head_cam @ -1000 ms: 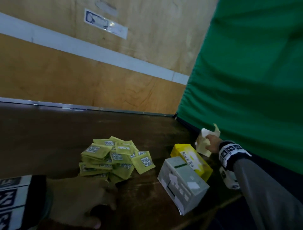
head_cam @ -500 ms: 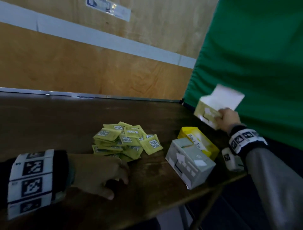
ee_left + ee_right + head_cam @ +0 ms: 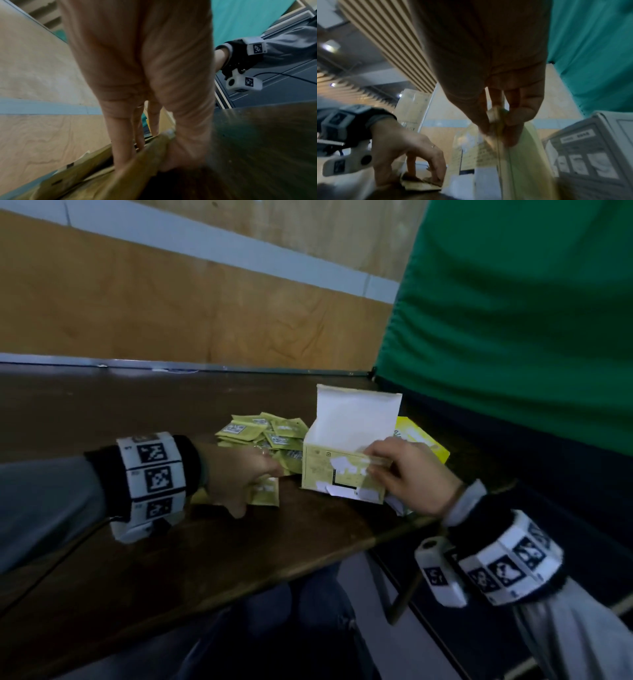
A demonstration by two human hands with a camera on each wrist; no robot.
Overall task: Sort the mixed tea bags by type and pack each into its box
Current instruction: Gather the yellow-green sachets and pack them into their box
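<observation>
A pile of yellow-green tea bags (image 3: 262, 429) lies mid-table. My left hand (image 3: 270, 474) reaches into its near edge, and thumb and fingers pinch a few tea bags (image 3: 265, 493), which show close up in the left wrist view as tea bags (image 3: 120, 173). Right beside it stands a pale green box (image 3: 342, 475) with its white lid (image 3: 356, 416) up. My right hand (image 3: 376, 463) pinches the top edge of the box's front wall (image 3: 494, 119). What is inside the box is hidden.
A yellow box (image 3: 423, 440) lies behind my right hand. In the right wrist view a grey-white box (image 3: 590, 148) sits close on the right. The brown table (image 3: 205, 559) ends just right of the boxes; a green curtain (image 3: 513, 320) hangs there. A plywood wall stands behind.
My right hand carried the open pale box from the air at the right down onto the table beside the pile. The left hand slid forward and took hold of tea bags.
</observation>
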